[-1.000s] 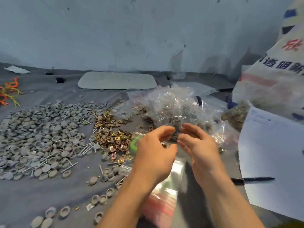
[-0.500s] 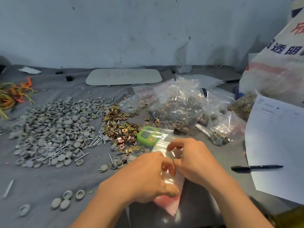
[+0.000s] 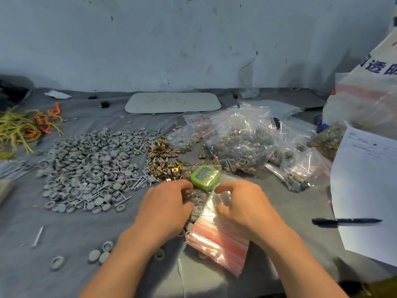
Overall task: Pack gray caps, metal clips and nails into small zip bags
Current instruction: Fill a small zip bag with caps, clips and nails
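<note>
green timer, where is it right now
Head view, centre of the table: the green timer lies just beyond the left hand and right hand, right of the metal clips, near the big clear bag.

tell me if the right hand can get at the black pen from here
Probably yes: the black pen lies in the open to the right of the right hand, nothing between them, though that hand grips the zip bags.
</note>
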Demonstrator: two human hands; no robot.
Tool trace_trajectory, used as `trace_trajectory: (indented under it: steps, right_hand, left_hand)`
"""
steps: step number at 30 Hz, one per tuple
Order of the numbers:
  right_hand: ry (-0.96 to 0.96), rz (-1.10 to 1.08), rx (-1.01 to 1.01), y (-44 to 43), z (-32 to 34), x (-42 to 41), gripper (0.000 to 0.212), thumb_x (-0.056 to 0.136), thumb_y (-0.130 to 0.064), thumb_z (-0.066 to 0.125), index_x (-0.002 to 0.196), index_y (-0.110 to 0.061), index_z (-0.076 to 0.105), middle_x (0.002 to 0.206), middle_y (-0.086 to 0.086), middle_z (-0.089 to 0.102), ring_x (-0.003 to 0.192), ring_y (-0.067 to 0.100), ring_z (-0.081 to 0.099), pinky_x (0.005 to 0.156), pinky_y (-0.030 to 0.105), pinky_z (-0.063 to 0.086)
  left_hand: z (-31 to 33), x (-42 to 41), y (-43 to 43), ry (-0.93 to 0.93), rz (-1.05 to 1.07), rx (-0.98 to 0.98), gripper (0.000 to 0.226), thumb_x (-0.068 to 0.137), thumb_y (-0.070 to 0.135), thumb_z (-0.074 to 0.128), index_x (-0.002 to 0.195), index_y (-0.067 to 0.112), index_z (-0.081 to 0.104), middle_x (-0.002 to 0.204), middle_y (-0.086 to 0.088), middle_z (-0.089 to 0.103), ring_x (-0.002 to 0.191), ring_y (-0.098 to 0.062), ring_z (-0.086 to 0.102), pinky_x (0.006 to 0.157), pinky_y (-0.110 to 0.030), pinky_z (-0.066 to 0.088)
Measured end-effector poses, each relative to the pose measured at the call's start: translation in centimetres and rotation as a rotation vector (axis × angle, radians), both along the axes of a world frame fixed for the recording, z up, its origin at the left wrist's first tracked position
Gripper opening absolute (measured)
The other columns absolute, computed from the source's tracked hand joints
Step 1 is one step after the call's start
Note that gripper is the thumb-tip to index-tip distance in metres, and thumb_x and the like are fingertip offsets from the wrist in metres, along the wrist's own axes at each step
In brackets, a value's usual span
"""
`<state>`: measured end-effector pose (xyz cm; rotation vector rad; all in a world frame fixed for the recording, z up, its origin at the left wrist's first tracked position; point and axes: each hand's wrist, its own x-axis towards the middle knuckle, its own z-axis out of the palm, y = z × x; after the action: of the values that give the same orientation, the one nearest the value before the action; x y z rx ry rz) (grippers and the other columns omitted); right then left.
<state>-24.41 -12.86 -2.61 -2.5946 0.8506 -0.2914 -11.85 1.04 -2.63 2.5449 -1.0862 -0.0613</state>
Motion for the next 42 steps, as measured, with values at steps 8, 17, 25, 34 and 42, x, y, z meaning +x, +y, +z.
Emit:
trace_trajectory:
  steps: [8,17,25,34,42]
  right_hand:
    - [-0.102,0.037,0.166,0.4,-0.2,0.8,0.031,0.085,-0.022,0.068,0.112,-0.033,0.076,0.094,-0.02,0.073,0.083,-0.002,0.066,0.082,0.023,0.056]
    - [-0.447,0.086,0.951,4.7,0.6,3.6,0.015,0.091,-0.037,0.073,0.099,-0.024,0.075,0.092,-0.001,0.079,0.075,0.014,0.075,0.08,0.039,0.06]
    - [-0.587,0.018,1.091,6.9,0.5,6.5,0.028,0.095,-0.007,0.06,0.074,-0.012,0.076,0.077,0.011,0.076,0.063,0.017,0.062,0.054,0.022,0.048]
    - [-0.465,0.087,0.892,8.0,-0.6,7.4,0.013,0.081,-0.026,0.067,0.084,-0.023,0.079,0.069,0.004,0.074,0.057,0.014,0.064,0.064,0.041,0.054]
    - [-0.42,0.039,0.608,8.2,0.2,8.1,0.016,0.09,-0.033,0.072,0.076,-0.027,0.081,0.062,-0.011,0.071,0.056,0.007,0.064,0.053,0.027,0.051]
  left_hand:
    - [0.7,0.5,0.5,0.025,0.148,-0.276,0.01,0.092,0.033,0.074,0.086,0.04,0.078,0.067,0.025,0.067,0.056,-0.001,0.06,0.057,-0.017,0.051]
    - [1.1,3.5,2.8,0.397,0.254,-0.879,0.025,0.089,0.027,0.079,0.083,0.051,0.078,0.064,0.009,0.072,0.055,-0.003,0.059,0.063,-0.031,0.05]
    - [1.4,3.2,4.9,0.199,0.219,-0.542,0.018,0.083,0.038,0.081,0.068,0.046,0.078,0.064,0.024,0.07,0.061,0.007,0.063,0.049,-0.009,0.039]
    - [1.3,3.6,6.6,0.216,0.137,-0.546,0.027,0.073,0.027,0.09,0.082,0.049,0.078,0.075,0.026,0.072,0.072,0.004,0.067,0.06,-0.009,0.047]
    - [1.0,4.1,7.3,0.541,0.098,-0.634,0.026,0.09,0.013,0.075,0.089,0.037,0.084,0.08,0.003,0.079,0.071,-0.005,0.07,0.066,-0.024,0.055]
